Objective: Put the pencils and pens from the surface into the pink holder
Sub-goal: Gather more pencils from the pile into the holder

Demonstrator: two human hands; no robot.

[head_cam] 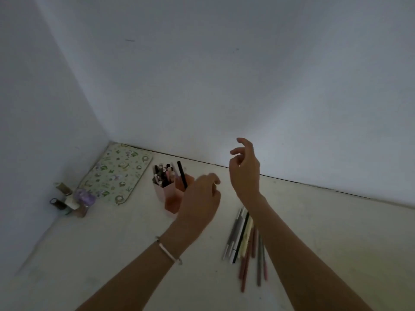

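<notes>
The left hand (pixel 199 198), a pale bracelet (pixel 168 250) on its wrist, hovers low in front of the pink holder (pixel 160 192). Its fingers are bent and blurred, so I cannot tell whether they grip anything. The right hand (pixel 243 169) is raised higher, its fingers loosely curled and holding nothing. Under the right forearm, a loose bunch of pencils and pens (pixel 244 241) lies on the table (pixel 112 243). Just beyond the left hand, the holder's rear compartment is packed with pens, and a black pen (pixel 182 175) stands in the neighbouring one. Farther left, a floral pouch (pixel 116 173) and small bottles (pixel 71 200) sit by the wall (pixel 224 75).
</notes>
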